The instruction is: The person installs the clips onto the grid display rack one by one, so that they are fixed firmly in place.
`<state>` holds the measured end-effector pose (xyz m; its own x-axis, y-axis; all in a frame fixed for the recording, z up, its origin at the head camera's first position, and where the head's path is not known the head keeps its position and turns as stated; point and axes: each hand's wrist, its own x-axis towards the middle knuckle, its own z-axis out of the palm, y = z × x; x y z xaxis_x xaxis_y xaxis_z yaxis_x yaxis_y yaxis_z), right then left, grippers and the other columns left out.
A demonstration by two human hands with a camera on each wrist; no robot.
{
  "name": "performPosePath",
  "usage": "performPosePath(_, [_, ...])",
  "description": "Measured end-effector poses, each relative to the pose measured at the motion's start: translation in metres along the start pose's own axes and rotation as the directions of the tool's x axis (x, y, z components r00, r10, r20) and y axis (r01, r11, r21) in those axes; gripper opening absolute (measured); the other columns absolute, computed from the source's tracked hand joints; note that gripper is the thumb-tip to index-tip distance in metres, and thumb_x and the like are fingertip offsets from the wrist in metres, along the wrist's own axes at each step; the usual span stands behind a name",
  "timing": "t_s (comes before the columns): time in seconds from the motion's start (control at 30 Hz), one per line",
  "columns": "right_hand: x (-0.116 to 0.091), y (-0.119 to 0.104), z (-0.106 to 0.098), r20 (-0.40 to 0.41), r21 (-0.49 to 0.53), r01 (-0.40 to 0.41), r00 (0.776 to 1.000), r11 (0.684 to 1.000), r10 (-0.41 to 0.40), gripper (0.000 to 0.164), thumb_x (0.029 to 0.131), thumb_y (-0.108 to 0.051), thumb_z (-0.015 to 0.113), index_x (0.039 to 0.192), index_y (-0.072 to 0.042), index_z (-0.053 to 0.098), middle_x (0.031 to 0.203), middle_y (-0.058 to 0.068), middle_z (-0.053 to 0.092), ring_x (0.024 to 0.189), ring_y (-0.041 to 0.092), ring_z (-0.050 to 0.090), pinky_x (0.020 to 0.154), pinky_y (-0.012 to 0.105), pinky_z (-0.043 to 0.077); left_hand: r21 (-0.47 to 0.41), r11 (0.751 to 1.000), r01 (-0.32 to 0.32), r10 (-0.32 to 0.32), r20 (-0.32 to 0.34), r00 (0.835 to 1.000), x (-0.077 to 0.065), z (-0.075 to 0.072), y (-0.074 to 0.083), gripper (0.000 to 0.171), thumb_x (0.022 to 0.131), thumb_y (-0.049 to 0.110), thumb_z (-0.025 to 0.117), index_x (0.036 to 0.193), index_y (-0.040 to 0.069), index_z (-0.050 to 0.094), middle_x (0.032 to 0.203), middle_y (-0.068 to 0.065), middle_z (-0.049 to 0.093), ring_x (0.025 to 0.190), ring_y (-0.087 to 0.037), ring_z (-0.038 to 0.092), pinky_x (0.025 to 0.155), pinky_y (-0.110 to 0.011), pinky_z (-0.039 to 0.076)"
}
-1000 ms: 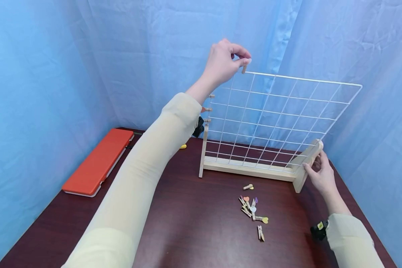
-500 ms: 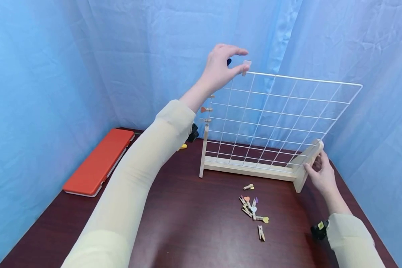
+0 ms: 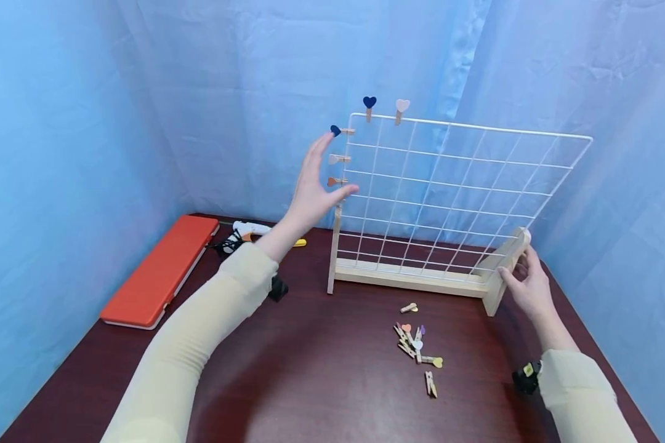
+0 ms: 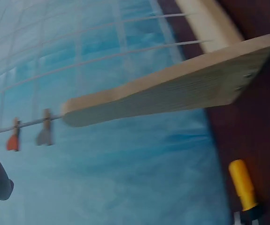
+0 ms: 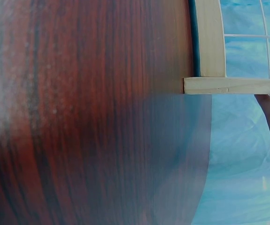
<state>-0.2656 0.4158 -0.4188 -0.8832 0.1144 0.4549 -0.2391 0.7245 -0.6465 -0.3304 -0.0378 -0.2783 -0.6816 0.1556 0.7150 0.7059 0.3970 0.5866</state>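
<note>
A white wire grid [image 3: 449,166] leans back in a wooden stand [image 3: 410,280]. On its top edge are clothespins with a navy heart [image 3: 369,103] and a pale pink heart [image 3: 402,106]. Down the left edge are clothespins with navy [image 3: 335,130], pale [image 3: 334,159] and orange [image 3: 332,181] hearts; the left wrist view shows a greyish one [image 4: 44,136] below. My left hand [image 3: 308,194] is beside that edge, fingers extended, thumb spread, holding nothing. My right hand [image 3: 532,292] grips the stand's right upright, its fingers partly hidden behind the wood.
Several loose heart clothespins [image 3: 418,346] lie on the dark table [image 3: 321,369] in front of the stand. A red case [image 3: 161,271] lies at left. Beyond the left forearm are a white glue gun [image 3: 249,227] with black cord and a yellow-handled tool [image 4: 242,183].
My left hand has let go of the pale pink clothespin, which stays on the top edge, and moved down and left beside the grid's left edge. My right hand stays on the stand.
</note>
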Motion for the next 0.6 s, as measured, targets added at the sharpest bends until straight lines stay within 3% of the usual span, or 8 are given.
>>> performPosePath(0.13, [0.001,-0.002,0.001,0.014,-0.005,-0.007,1.0,1.0,0.007,0.071,0.086,-0.019,0.058,0.141,-0.035,0.015,0.129,0.026,0.042,0.11,0.035,0.047,0.072,-0.002,0.034,0.007,0.997,0.075,-0.075,-0.001,0.997,-0.034,0.007,-0.022,0.1,0.069,0.042,0.073,0.143,0.032,0.007,0.147,0.014,0.011,0.134,-0.007,0.014,0.104,-0.045,0.024])
performPosePath(0.2, [0.001,-0.003,0.001,0.018,-0.003,-0.012,1.0,1.0,0.012,0.072,0.086,-0.019,0.058,0.141,-0.036,0.015,0.13,0.026,0.042,0.109,0.042,0.046,0.071,-0.002,0.033,0.024,0.992,0.121,-0.121,0.018,0.992,-0.048,0.012,-0.032,0.1,0.068,0.048,0.071,0.143,0.034,0.007,0.146,0.014,0.012,0.133,-0.009,0.016,0.103,-0.046,0.026])
performPosePath(0.3, [-0.001,-0.003,0.001,0.021,-0.009,-0.015,1.0,1.0,0.015,0.071,0.087,-0.02,0.057,0.141,-0.035,0.014,0.13,0.026,0.041,0.11,0.043,0.045,0.074,0.001,0.037,0.034,0.98,0.196,-0.198,0.059,0.978,-0.067,0.02,-0.043,0.099,0.066,0.053,0.069,0.141,0.038,0.006,0.147,0.012,0.014,0.133,-0.012,0.019,0.102,-0.047,0.027])
performPosePath(0.37, [-0.001,-0.003,0.001,0.018,-0.013,-0.018,1.0,1.0,0.018,0.071,0.087,-0.021,0.057,0.141,-0.035,0.014,0.13,0.026,0.042,0.111,0.032,0.048,0.074,0.002,0.037,0.039,0.97,0.241,-0.243,0.089,0.966,-0.079,0.026,-0.051,0.098,0.065,0.056,0.068,0.14,0.042,0.005,0.146,0.013,0.014,0.133,-0.013,0.02,0.102,-0.046,0.028])
performPosePath(0.53, [-0.001,-0.002,0.001,0.013,-0.015,-0.019,1.0,1.0,0.019,0.071,0.086,-0.02,0.057,0.141,-0.034,0.015,0.129,0.025,0.043,0.111,0.03,0.048,0.072,0.0,0.036,0.048,0.957,0.286,-0.29,0.171,0.942,-0.105,0.043,-0.068,0.098,0.068,0.051,0.068,0.143,0.034,0.007,0.146,0.009,0.018,0.131,-0.016,0.026,0.1,-0.043,0.033])
performPosePath(0.6, [0.0,-0.001,0.002,0.018,-0.015,-0.019,1.0,1.0,0.02,0.071,0.087,-0.02,0.057,0.142,-0.033,0.014,0.129,0.026,0.042,0.11,0.04,0.046,0.073,0.003,0.038,0.043,0.958,0.284,-0.286,0.202,0.937,-0.113,0.048,-0.073,0.097,0.07,0.043,0.07,0.143,0.029,0.008,0.146,0.004,0.021,0.129,-0.018,0.031,0.099,-0.042,0.035])
